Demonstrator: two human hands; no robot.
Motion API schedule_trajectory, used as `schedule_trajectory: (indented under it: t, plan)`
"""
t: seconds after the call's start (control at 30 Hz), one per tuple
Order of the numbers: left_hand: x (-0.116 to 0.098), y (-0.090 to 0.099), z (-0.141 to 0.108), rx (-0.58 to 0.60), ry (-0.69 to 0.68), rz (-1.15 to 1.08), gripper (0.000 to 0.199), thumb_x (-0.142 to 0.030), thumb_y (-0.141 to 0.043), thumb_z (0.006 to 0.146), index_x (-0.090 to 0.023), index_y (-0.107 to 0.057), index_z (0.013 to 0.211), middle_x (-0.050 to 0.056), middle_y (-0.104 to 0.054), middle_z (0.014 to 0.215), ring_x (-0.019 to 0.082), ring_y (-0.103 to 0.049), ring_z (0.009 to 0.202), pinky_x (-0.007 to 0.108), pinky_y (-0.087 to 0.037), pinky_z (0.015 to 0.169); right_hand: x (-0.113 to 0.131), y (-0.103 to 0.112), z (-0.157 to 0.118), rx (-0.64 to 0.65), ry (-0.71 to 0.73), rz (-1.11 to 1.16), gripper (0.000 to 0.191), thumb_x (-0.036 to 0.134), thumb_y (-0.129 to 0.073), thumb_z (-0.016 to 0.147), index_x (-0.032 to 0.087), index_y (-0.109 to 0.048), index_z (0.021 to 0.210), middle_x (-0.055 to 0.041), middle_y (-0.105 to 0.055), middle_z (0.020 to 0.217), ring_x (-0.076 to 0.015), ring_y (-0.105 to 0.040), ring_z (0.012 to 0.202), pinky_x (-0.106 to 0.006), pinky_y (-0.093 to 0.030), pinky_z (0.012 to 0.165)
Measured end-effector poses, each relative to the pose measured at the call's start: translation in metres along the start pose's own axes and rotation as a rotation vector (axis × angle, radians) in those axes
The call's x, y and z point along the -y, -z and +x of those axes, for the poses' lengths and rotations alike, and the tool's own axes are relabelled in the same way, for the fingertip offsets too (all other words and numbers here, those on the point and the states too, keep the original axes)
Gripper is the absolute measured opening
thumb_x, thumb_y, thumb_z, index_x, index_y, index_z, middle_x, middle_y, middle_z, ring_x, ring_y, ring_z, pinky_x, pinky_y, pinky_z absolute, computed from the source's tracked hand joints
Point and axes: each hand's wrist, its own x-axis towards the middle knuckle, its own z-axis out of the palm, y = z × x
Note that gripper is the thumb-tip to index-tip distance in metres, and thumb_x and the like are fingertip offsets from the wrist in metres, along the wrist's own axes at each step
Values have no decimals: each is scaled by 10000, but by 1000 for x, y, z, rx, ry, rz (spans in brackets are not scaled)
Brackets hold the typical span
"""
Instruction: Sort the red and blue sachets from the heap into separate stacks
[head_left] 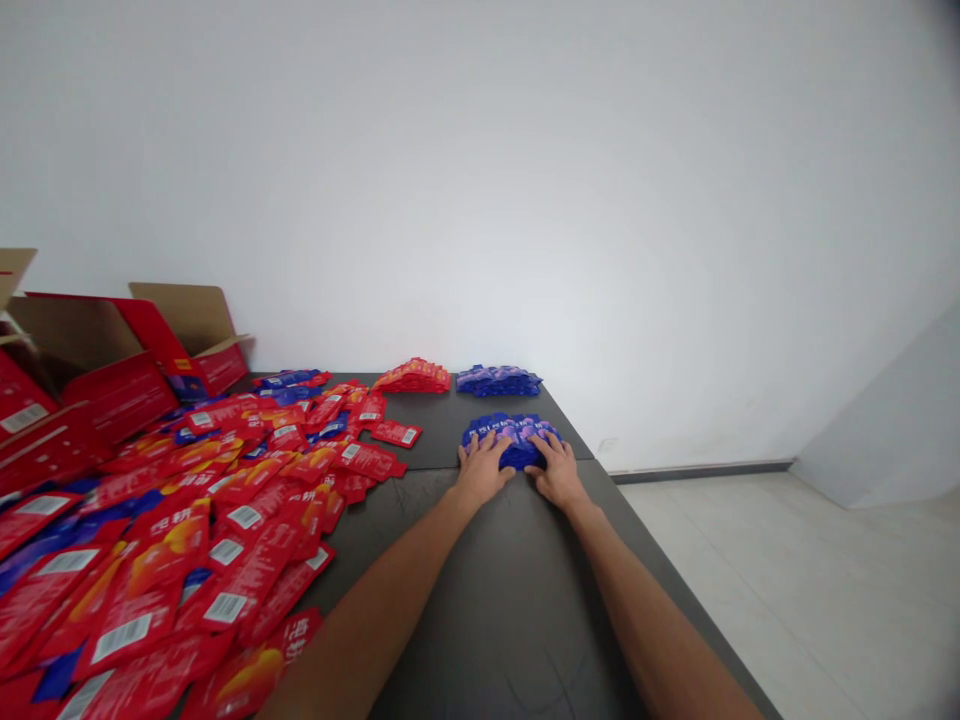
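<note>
A pile of overlapping blue packets (513,430) lies on the dark table (495,580). My left hand (482,470) rests on the near left part of this pile, its fingers spread. On the near right part lies my right hand (559,474), also with fingers apart. Both hands touch the packets from above and the side, and neither is closed round them. Just behind is a second blue pile (498,381), with a stack of red packets (413,376) to its left.
Loose red packets (247,520), mixed with blue ones, cover the table's left side. Open red cardboard boxes (120,395) stand at the back left. A white wall (480,180) rises behind the table, and pale floor (720,560) shows past its right edge.
</note>
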Motion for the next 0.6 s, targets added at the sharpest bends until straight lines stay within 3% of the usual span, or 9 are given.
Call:
schedule_trajectory:
  t: [0.23,0.6]
  plan:
    - [-1,-16,48,-53,26,62,614,-306,-607,865,-371,-409,1442,82,-287,1592,442,-198,1438,700,-152,1092,-25,-12,42,-37,12,-10,638,341,-664,819,348,-467,1426,-55,-355,1531,-339,-335,1330,-517,-297,1062]
    - [17,-32,113,-119,33,142,589,-352,-598,875,-398,-402,1428,50,-299,1587,415,-236,1429,685,-215,1089,-53,-37,106,-59,42,-14,667,367,-662,812,369,-439,1440,-50,-342,1531,-363,-340,1336,-550,-315,1061]
